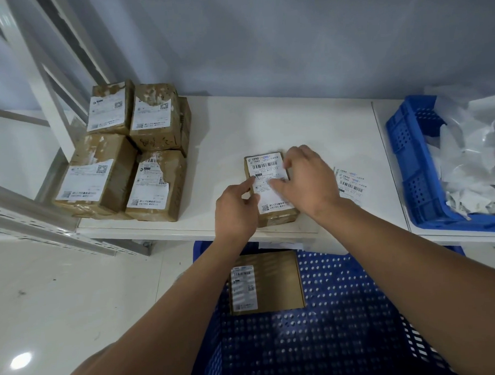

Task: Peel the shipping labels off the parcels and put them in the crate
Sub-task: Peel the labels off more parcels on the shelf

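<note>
A small brown parcel (278, 217) lies on the white table (238, 126) with a white shipping label (264, 170) across its top. My left hand (236, 210) steadies the parcel's left side, its forefinger stretched onto the label. My right hand (307, 179) lies over the parcel's right half, fingers curled at the label's right edge. A peeled label (350, 183) lies on the table just right of that hand. Below the table stands a dark blue crate (343, 310) with one flat labelled parcel (274, 279) inside.
Several taped, labelled parcels (127, 152) are stacked at the table's left end. A second blue crate (411, 167) at the right holds crumpled white label scraps (475, 165). A white metal rack frame (44, 194) stands at the left, over a glossy white floor.
</note>
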